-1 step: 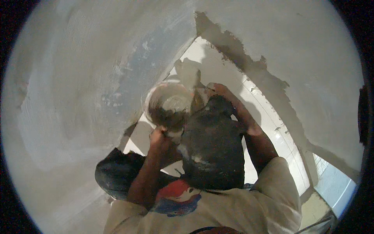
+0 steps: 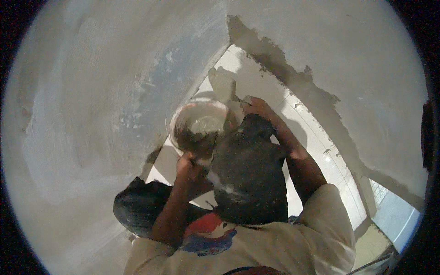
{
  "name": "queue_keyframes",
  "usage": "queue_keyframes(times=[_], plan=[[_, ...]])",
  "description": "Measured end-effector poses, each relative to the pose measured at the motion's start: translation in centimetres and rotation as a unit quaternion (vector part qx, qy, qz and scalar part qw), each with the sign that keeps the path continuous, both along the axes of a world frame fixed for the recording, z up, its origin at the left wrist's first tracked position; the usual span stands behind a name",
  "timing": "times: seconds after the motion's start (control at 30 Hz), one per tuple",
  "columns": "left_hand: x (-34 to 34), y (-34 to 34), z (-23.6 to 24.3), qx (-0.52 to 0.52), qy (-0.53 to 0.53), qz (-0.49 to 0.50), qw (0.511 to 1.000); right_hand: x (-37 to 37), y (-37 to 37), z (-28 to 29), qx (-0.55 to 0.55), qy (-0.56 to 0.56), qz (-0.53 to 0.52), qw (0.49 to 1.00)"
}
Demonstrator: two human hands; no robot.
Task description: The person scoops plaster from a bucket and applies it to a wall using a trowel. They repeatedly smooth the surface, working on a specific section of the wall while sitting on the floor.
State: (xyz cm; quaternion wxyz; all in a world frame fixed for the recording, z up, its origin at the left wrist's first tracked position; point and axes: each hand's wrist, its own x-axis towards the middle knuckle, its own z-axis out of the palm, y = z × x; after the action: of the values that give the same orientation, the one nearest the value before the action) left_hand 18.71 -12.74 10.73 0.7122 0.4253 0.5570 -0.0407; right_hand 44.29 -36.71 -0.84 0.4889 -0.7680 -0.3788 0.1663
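Note:
A round bucket [image 2: 176, 120] stands by the left wall, with wet grey mortar [image 2: 206, 126] in it. My left hand [image 2: 187, 164] is closed on the bucket's near rim. Beyond the bucket's far right side, my right hand [image 2: 255, 105] is closed around what looks like the handle of a trowel [image 2: 223, 86]. The trowel's broad, grey-coated blade points away from me, past the far edge of the bucket. My dark-clothed right knee [image 2: 250, 174] hides part of the bucket's right side and the floor beneath.
Grey plastered walls rise on the left [image 2: 87, 114] and right [image 2: 366, 91], meeting in a corner ahead. A rough, darker mortar band [image 2: 293, 71] follows the right wall's foot. Pale floor tiles [image 2: 316, 133] lie between them. A light-blue panel [image 2: 396, 217] is at the lower right.
The bucket, smeared by motion a moment before, now shows more sharply. Both hands stay in nearly the same places.

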Motion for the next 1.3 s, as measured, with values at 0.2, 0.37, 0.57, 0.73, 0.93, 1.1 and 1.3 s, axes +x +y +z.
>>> queue_keyframes(times=[0.2, 0.37, 0.57, 0.73, 0.93, 1.1, 1.3], plan=[[-4.8, 2.8, -4.6, -0.046, -0.100, 0.018, 0.994, 4.8, 7.0, -2.1, -0.182, -0.198, -0.060, 0.961], [-2.6, 2.4, -3.8, -0.053, -0.071, -0.049, 0.995, 8.0, 12.8, -9.0, -0.222, -0.254, -0.212, 0.917], [-3.9, 1.9, 0.2, 0.051, 0.010, -0.176, 0.983, 7.0, 20.7, -6.1, -0.303, -0.279, -0.109, 0.905], [-2.4, 2.5, 4.3, 0.139, 0.050, -0.349, 0.926, 8.7, 22.8, -7.1, -0.237, -0.190, -0.185, 0.934], [-3.9, 10.3, 14.5, 0.277, 0.104, -0.473, 0.830, 6.7, 23.5, -4.2, -0.331, -0.252, -0.097, 0.904], [-7.9, 16.8, 19.2, 0.221, 0.142, -0.358, 0.896, 1.9, 22.1, -4.8, -0.214, -0.039, -0.164, 0.962], [-9.9, 19.0, 21.1, 0.194, 0.118, -0.313, 0.922, 6.6, 20.0, -6.0, 0.116, 0.390, -0.252, 0.878]])
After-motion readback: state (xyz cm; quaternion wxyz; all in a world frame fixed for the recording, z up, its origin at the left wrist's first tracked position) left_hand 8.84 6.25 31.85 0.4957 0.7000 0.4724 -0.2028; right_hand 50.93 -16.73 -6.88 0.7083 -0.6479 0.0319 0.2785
